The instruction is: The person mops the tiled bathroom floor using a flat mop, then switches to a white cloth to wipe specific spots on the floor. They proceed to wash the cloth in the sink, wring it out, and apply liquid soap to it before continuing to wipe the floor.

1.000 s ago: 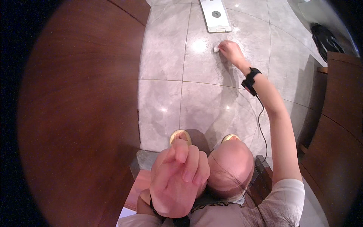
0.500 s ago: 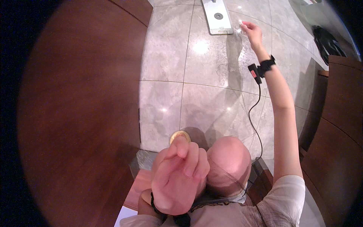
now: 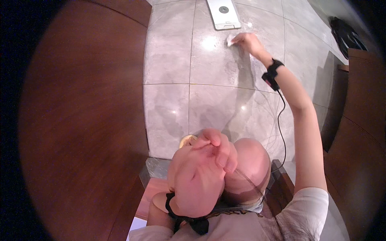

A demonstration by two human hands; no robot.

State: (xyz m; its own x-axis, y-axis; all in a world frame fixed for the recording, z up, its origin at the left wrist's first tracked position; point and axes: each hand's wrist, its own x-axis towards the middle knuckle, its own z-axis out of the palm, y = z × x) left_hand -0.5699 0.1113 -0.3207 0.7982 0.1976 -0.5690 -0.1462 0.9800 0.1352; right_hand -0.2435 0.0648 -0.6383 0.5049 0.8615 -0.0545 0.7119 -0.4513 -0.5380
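My right hand [image 3: 248,43] reaches far forward over the grey floor tiles. It pinches a small crumpled white tissue [image 3: 230,40] close to the floor. Just beyond the tissue lies a long white flat panel [image 3: 227,18] with a dark round disc on it. Near my body, my left hand [image 3: 201,172] is turned palm up above my knee, its fingers loosely curled and nothing visible in it. A black strap with a small dark device [image 3: 270,80] and a cable sits on my right wrist.
Dark brown wooden panels stand at the left [image 3: 84,120] and right [image 3: 358,120]. Wet-looking marks show on the tile floor [image 3: 225,72]. A black plastic bag [image 3: 345,36] lies at the far right. A pale yellow round thing [image 3: 187,141] shows partly beyond my left hand.
My right hand with the tissue has moved left and nearer, now below the white panel's near end. My left hand has shifted slightly forward and right. The view has shifted a little.
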